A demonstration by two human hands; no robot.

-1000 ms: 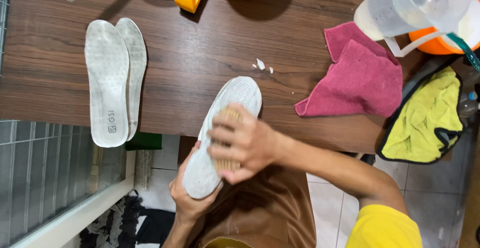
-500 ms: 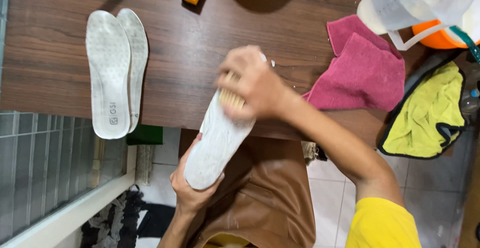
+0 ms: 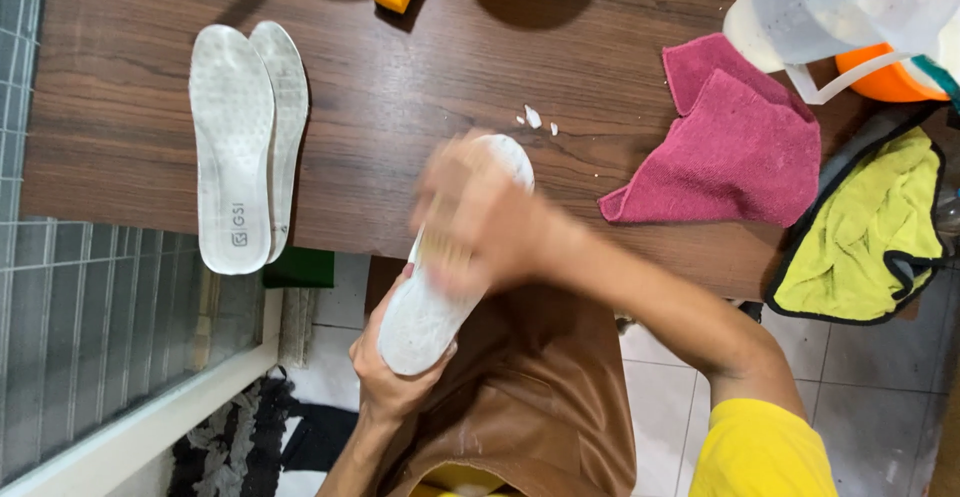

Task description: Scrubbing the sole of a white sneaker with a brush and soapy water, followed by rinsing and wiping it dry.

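Both hands busy: right hand (image 3: 480, 222), blurred, brush grip seemingly pinching, slid down insole (image 3: 440, 287); left hand (image 3: 390, 377) clasps heel.

We note two insoles (image 3: 245, 147) lying on the tabletop (image 3: 420, 87) at left, a cloth (image 3: 735, 137) at right, the jug (image 3: 830, 12) behind it.

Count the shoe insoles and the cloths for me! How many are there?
Insoles: 3, namely two overlapping on the table and one insole held by the left hand and scrubbed by the right hand.
Cloths: 2, pink cloth, yellow-green cloth.
Total: 5
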